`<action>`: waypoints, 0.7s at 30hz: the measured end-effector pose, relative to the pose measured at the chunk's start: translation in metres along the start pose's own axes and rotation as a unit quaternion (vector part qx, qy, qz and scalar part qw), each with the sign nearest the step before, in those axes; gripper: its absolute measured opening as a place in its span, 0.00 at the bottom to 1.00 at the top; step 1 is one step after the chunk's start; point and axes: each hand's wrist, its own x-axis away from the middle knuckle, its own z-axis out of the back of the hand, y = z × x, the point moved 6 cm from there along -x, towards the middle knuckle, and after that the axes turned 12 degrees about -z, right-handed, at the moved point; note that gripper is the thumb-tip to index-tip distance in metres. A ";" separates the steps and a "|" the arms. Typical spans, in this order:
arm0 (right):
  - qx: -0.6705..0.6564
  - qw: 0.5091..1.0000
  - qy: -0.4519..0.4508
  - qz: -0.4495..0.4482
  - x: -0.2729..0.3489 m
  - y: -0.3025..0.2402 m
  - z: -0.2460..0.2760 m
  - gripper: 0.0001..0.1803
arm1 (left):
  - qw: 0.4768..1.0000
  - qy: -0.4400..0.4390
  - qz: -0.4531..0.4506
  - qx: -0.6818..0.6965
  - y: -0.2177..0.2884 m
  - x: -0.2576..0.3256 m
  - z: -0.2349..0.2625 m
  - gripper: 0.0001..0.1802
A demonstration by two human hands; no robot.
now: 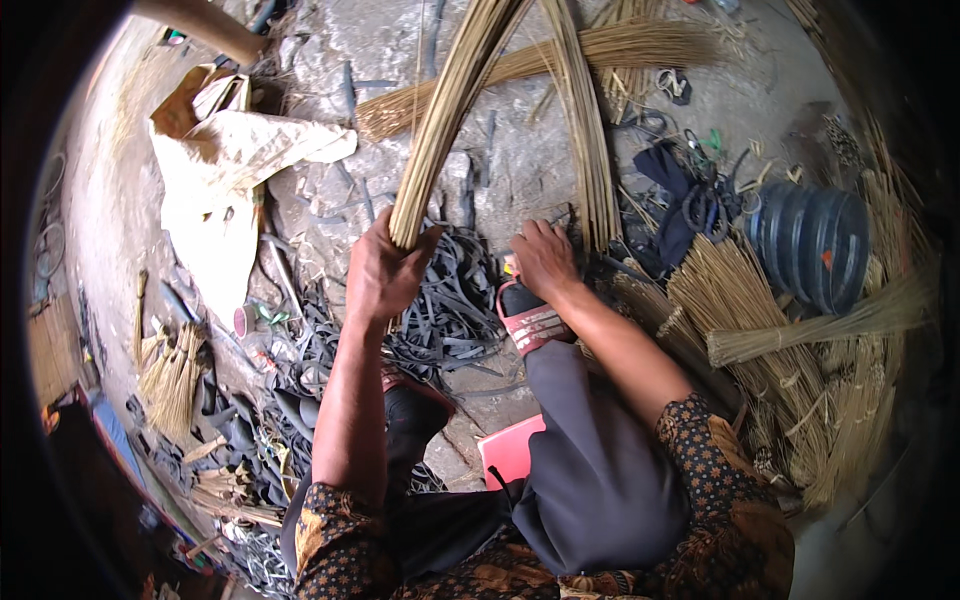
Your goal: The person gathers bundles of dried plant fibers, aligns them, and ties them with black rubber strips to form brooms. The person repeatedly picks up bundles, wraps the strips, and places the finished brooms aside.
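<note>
My left hand (385,270) is closed around the lower end of a long bundle of thin tan sticks (440,130), which slants up and away from me. Down by the toe of my right sandal (535,325) is my right hand (543,262), its fingers curled. Whatever it grips, if anything, is hidden, though a small yellow and red spot shows beside its fingers. A second stick bundle (585,130) lies just beyond that hand. Between my hands and feet spreads a heap of black rubber strips (455,300).
Another bundle (560,70) lies crosswise at the back. More tied bundles (760,330) pile up at right, beside a blue ribbed plastic jug (810,245). A pale sack (215,190) and a small stick bundle (175,380) are at left. A red flat object (508,450) lies between my legs.
</note>
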 end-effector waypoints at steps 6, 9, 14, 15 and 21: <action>-0.023 1.000 0.001 -0.009 0.001 0.009 0.000 0.10 | 1.000 -0.002 -0.011 0.025 -0.002 -0.002 -0.002 0.21; 0.004 0.997 0.051 -0.056 -0.002 0.016 0.005 0.06 | 1.000 -0.014 0.021 -0.004 -0.010 -0.003 -0.003 0.21; -0.094 0.993 0.067 -0.022 -0.003 0.002 0.013 0.09 | 1.000 0.007 0.013 0.023 -0.011 -0.004 0.002 0.21; -0.108 0.994 0.020 -0.011 -0.003 -0.005 0.007 0.09 | 1.000 0.014 0.003 0.025 -0.010 -0.004 0.003 0.20; -0.108 0.991 -0.075 -0.021 0.009 -0.040 -0.019 0.12 | 1.000 0.022 0.003 0.004 -0.004 -0.004 0.004 0.19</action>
